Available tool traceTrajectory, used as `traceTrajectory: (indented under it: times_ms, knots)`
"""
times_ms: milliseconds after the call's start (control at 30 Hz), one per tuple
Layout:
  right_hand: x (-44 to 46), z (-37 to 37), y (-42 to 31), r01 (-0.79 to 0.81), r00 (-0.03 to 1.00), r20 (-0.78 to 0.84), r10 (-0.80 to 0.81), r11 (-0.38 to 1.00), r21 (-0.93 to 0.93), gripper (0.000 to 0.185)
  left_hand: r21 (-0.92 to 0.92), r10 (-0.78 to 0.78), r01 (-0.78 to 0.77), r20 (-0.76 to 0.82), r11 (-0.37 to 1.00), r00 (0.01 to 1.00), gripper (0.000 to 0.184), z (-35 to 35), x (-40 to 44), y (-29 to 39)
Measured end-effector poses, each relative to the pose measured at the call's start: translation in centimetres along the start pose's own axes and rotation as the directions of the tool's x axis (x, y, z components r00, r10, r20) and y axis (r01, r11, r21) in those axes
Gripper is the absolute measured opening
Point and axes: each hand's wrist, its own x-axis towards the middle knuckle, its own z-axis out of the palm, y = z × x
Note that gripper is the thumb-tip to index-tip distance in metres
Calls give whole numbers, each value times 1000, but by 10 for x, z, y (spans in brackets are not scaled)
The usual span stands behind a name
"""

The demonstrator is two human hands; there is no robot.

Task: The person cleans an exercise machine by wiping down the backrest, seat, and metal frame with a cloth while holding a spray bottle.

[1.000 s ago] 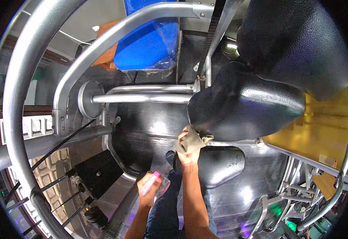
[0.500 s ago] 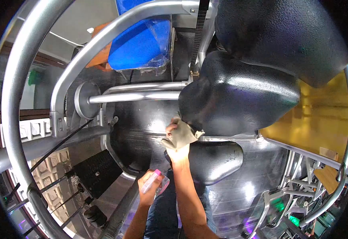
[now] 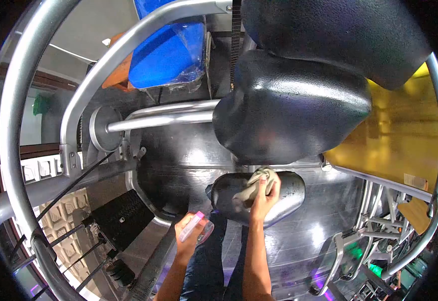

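Observation:
In my left hand [image 3: 188, 235] is a small clear spray bottle [image 3: 192, 227] with a pink and white top, held at the lower middle. My right hand [image 3: 265, 201] grips a crumpled beige cloth [image 3: 259, 186] over the smaller black padded seat [image 3: 290, 193]. The cloth lies against the top of that pad, as far as I can see. Just beyond it is a larger black pad [image 3: 294, 110] with a shiny ridge, and another black pad [image 3: 339, 35] overlaps it at the upper right.
Curved silver tubes [image 3: 15, 115] of the exercise machine rise on the left. A silver bar [image 3: 168, 119] runs toward the big pad. Behind stands a blue seat [image 3: 168, 55] partly wrapped in plastic. A yellow panel [image 3: 399, 135] is at right, with more gym frames [image 3: 379, 228] below it.
My right hand with the cloth has moved right and nearer, from the larger pad's edge onto the smaller pad. My left hand keeps the bottle in about the same place. The view has shifted slightly.

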Motion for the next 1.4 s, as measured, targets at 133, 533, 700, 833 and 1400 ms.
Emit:
traceTrajectory:
  times_ms: [133,533,700,833,1400]
  knots:
    - [16,23,-8,197,955,-209,-212,976,-90,25,-13,-12,12,12,1000,1000,24,7,-1,5]
    - [27,24,21,642,766,414,-492,607,-468,45,55,20,-25,90,998,996,24,21,0,6]
    - [53,-12,25,683,730,508,-457,507,-526,42,61,52,-59,107,996,993,22,29,-1,6]
    - [72,-43,24,525,845,268,-463,624,-579,41,80,48,-59,138,995,989,22,30,-1,2]
    - [53,-5,8,633,773,364,-519,668,-391,40,133,69,-88,139,987,988,21,63,-2,2]
